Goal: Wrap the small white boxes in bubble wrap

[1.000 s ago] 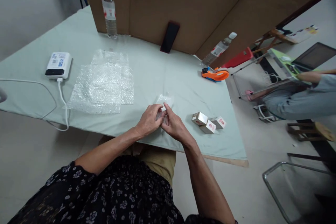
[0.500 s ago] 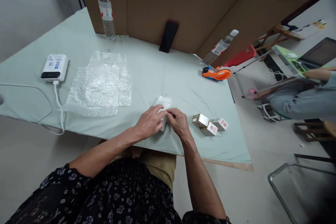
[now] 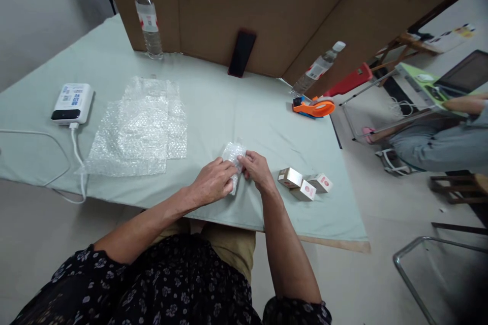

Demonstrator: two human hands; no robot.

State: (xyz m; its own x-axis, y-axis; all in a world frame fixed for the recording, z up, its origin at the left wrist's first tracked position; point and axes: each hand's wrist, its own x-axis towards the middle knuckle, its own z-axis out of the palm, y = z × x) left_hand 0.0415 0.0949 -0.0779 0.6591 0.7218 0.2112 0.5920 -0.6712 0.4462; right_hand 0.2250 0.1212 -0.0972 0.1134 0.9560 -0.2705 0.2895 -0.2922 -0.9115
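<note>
A small bundle of bubble wrap (image 3: 233,151) lies near the table's front edge, between my two hands. My left hand (image 3: 214,181) is closed on its left and lower side, fingers curled over it. With thumb and fingers, my right hand (image 3: 256,168) grips its right edge. What the wrap encloses cannot be made out. Just right of my right hand, three small boxes (image 3: 304,190) sit close together. Flat sheets of bubble wrap (image 3: 137,129) overlap on the table to my left.
An orange and blue tape dispenser (image 3: 313,107) stands at the back right beside a water bottle (image 3: 318,68). Another bottle (image 3: 148,20) and a phone (image 3: 242,53) are against the cardboard (image 3: 213,5). A white cabled device (image 3: 72,104) lies far left. A seated person (image 3: 438,147) is at right.
My right thumb and fingers have shifted from the top of the bundle to its right edge. The left hand has moved slightly down and left, so more of the wrap shows.
</note>
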